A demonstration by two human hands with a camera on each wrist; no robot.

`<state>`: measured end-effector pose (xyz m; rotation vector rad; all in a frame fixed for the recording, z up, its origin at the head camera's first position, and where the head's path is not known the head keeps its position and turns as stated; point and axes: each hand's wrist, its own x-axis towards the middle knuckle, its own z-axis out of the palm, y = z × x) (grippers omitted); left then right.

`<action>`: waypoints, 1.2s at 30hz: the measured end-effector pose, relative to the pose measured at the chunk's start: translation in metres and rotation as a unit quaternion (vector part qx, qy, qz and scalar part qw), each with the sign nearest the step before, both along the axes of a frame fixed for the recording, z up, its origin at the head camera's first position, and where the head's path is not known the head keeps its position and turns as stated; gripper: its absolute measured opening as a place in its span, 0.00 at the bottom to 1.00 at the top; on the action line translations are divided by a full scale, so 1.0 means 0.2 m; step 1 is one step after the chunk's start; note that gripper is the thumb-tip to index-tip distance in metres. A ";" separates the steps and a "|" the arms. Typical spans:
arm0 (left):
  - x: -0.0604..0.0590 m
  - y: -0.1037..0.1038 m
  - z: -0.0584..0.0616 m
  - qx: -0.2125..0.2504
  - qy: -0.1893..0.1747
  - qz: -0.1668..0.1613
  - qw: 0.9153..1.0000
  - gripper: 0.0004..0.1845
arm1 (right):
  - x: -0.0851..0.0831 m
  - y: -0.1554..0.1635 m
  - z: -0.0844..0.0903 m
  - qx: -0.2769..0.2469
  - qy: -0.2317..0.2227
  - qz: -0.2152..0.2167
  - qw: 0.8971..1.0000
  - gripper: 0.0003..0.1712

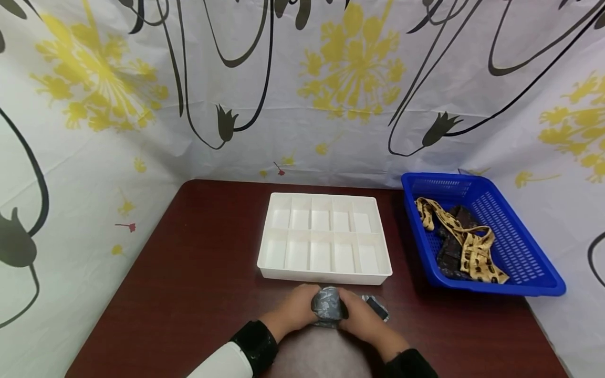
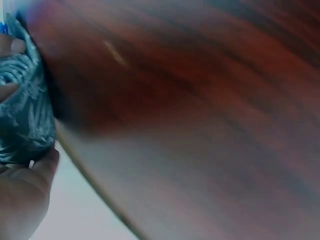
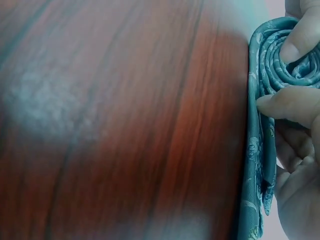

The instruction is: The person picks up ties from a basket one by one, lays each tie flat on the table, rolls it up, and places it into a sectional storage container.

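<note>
Nearest you, at the table's (image 1: 189, 294) near edge, your left hand (image 1: 295, 310) and right hand (image 1: 364, 317) met around a rolled tie (image 1: 327, 305). Both hands had their fingers curled on it, the left from one side, the right from the other, so the roll sat pinched between them just above the wood. In the right wrist view your fingers (image 3: 300, 42) pressed into the coil's end, and a loose tail of the same cloth hung down beside your palm, close to the table. In the head view that tail lay just right of the grip, on the table.

Just beyond the grip stood a white tray (image 1: 325, 276), split into two rows of five compartments. All ten that you could see held nothing. Farther right of the grip, and well apart from it, a blue basket (image 1: 539, 275) sat by the table's right edge. It held a tan strip with dark spots (image 1: 472, 247) draped over darker cloth (image 1: 449, 252).

The tie was wound tight, layer on layer, showing a spiral at its end. Its cloth was blue-grey to teal with a pale leafy pattern. In the left wrist view it showed blurred at the picture's left edge, against your palm.
</note>
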<state>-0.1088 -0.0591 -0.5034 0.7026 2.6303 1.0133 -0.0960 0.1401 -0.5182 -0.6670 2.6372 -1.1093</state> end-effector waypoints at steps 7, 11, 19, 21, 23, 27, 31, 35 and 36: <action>0.01 0.07 0.06 -0.073 0.023 -0.002 0.997 0.12 | 0.01 0.00 0.01 -0.027 -0.016 -0.024 0.999 0.44; 0.02 0.11 0.10 -0.118 0.036 0.010 0.992 0.13 | 0.02 0.01 0.02 -0.039 -0.031 -0.047 0.998 0.46; 0.02 0.12 0.07 -0.092 0.035 0.010 0.995 0.17 | 0.03 0.01 0.01 -0.047 -0.056 -0.083 0.994 0.45; 0.02 0.10 0.04 -0.027 0.022 0.007 0.999 0.22 | 0.04 0.01 0.00 -0.056 -0.063 -0.087 0.993 0.43; 0.02 0.07 0.00 0.044 -0.005 0.012 0.999 0.27 | 0.04 0.01 0.00 -0.064 -0.067 -0.090 0.992 0.42; 0.03 0.04 -0.05 0.130 -0.041 0.027 0.990 0.30 | 0.03 0.02 -0.01 -0.073 -0.070 -0.093 0.990 0.41; 0.04 0.04 -0.06 0.136 -0.051 0.033 0.989 0.27 | 0.03 0.02 -0.02 -0.072 -0.072 -0.095 0.990 0.42; 0.03 0.06 -0.03 0.071 -0.016 0.033 0.997 0.22 | 0.03 0.02 -0.02 -0.080 -0.074 -0.091 0.990 0.42; 0.02 0.06 -0.02 0.052 -0.002 0.029 0.998 0.20 | 0.03 0.02 -0.02 -0.085 -0.075 -0.089 0.990 0.42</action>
